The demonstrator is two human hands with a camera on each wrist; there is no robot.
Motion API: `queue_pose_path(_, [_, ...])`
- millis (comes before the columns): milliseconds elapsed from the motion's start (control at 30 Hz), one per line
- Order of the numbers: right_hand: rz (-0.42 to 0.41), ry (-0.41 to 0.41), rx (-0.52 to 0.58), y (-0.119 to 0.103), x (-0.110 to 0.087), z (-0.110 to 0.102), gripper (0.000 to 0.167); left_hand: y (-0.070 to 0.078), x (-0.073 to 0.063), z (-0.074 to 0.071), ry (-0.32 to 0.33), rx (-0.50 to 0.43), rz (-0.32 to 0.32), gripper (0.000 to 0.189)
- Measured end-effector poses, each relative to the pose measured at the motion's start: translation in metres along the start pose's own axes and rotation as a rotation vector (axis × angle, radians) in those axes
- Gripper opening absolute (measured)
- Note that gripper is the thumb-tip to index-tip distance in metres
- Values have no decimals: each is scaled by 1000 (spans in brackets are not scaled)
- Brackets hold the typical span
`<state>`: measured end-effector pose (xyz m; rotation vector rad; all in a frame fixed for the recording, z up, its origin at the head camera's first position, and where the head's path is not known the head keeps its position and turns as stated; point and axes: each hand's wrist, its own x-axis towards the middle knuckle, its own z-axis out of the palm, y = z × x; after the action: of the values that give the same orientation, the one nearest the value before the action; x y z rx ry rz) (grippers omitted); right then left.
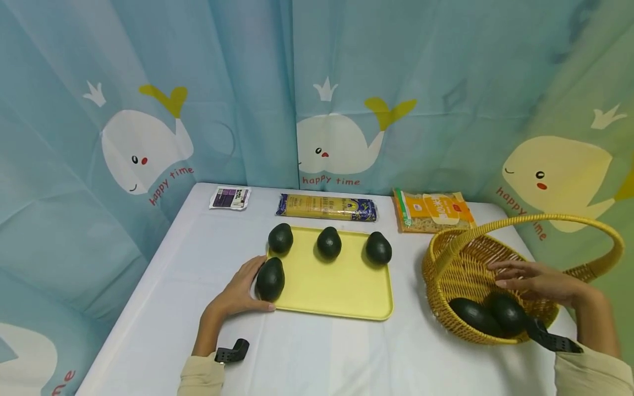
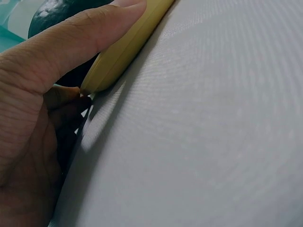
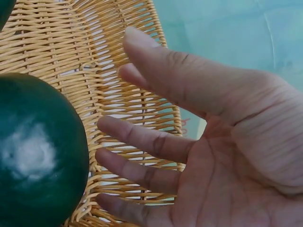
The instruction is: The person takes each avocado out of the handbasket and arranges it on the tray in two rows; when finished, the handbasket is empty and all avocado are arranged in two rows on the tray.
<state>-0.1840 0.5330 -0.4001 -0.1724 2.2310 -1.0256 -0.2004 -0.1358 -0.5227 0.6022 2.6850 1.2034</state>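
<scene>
My left hand [image 1: 241,289] holds the front left corner of a yellow tray [image 1: 337,291], its thumb along the front edge and its fingers round the left side. Just inside that grip lies a dark green avocado [image 1: 270,279]. Three more stand along the tray's back edge: one avocado [image 1: 280,238] at left, one [image 1: 329,243] mid-way, one [image 1: 378,248] at right. On the right, my right hand [image 1: 540,281] hovers inside a wicker basket [image 1: 460,280], fingers spread and holding nothing. Below it lie two avocados, one [image 1: 475,316] beside the other [image 3: 40,151].
Along the back of the white table [image 1: 183,264] lie a small purple-and-white packet [image 1: 230,198], a yellow pasta pack [image 1: 326,207] and an orange bag [image 1: 435,212]. The basket's tall handle [image 1: 535,219] arches over its right side. A whale-print curtain [image 1: 257,110] hangs behind.
</scene>
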Motion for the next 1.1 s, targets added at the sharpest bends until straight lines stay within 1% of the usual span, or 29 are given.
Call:
queue_pose_path(133, [51,-6,19,5,1,3,46,-2,-2,1,-4,-2,-1,120])
queue_pose_path(367, [89,-22,57,6,-1,2,45,-1,0,0,-2,8,-4,119])
queue_pose_path(600, [119,-31,44,5,0,-1,45,1,3,-4,-4,15,2,119])
queue_pose_path(700, [127,-51,66,3,2,-2,43,0,2,-4,2,15,6,119])
queue_pose_path(900, [172,-84,126,2,1,-1,39,-4,0,-1,3,18,29,118])
queue_pose_path(1000, [174,-97,158,2,0,-1,37,-3,0,-1,13,13,31,118])
queue_pose_path(1100, [195,-93,166,1,-1,1,37,-2,0,0,17,6,30,118])
